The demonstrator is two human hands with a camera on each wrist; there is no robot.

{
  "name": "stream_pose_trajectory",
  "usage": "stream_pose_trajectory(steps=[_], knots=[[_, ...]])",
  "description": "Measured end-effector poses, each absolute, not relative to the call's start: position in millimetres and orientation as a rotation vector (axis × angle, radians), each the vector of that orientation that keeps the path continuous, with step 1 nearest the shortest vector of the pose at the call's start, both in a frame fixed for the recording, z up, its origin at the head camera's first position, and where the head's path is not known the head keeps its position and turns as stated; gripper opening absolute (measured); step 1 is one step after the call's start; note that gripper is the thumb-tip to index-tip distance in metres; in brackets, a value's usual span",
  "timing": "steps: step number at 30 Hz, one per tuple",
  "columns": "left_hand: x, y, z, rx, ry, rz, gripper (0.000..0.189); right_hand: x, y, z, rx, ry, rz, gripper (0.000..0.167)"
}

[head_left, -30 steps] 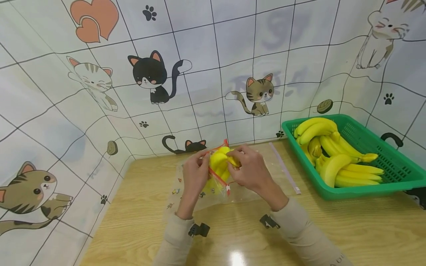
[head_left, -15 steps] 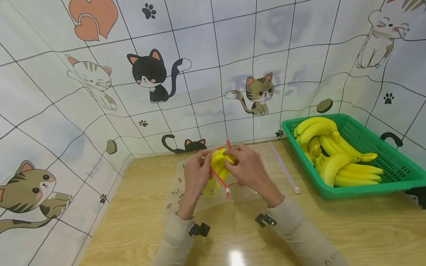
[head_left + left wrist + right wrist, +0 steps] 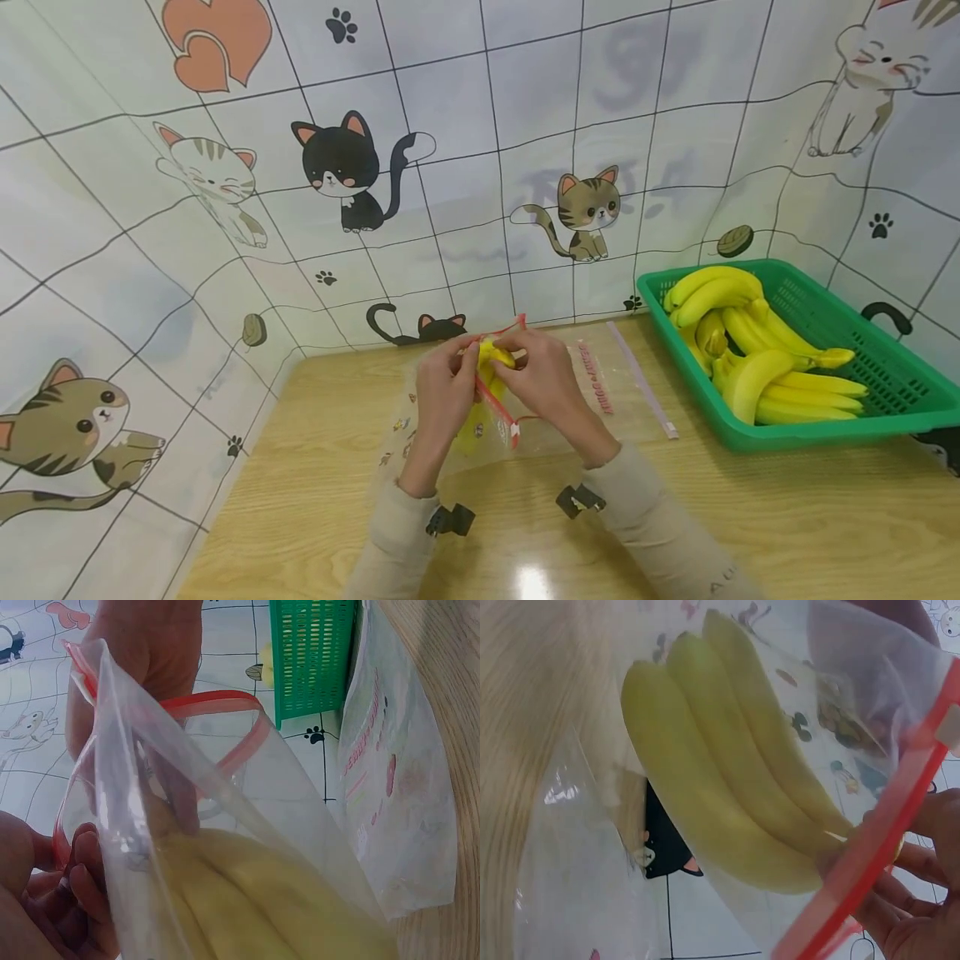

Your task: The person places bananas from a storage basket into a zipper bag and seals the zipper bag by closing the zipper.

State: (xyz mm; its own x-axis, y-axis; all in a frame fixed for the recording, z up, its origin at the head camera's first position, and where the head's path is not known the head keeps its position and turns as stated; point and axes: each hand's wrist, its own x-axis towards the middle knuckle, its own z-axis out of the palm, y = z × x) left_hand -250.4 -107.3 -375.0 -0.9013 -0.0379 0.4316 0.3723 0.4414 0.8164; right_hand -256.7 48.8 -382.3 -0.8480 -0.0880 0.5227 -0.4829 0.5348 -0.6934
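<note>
Tabletop (image 3: 300, 500): bananas (image 3: 720, 772) in bag (image 3: 889, 832), basket (image 3: 832, 434)

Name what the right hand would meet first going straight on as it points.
The bananas that the right hand holds come first; beyond them, probably the red-edged bag's wall, then the left hand, though depth is unclear.
</note>
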Motion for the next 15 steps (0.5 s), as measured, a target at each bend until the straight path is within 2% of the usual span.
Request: stream_pose_trajectory(steps=[15], knots=[[-243.4,-104.4,-369.1,-0.326,-2.291,-1.428,0.025,-262.8,43.7,-391.1,0.366,-2.465,1.58,0.024]])
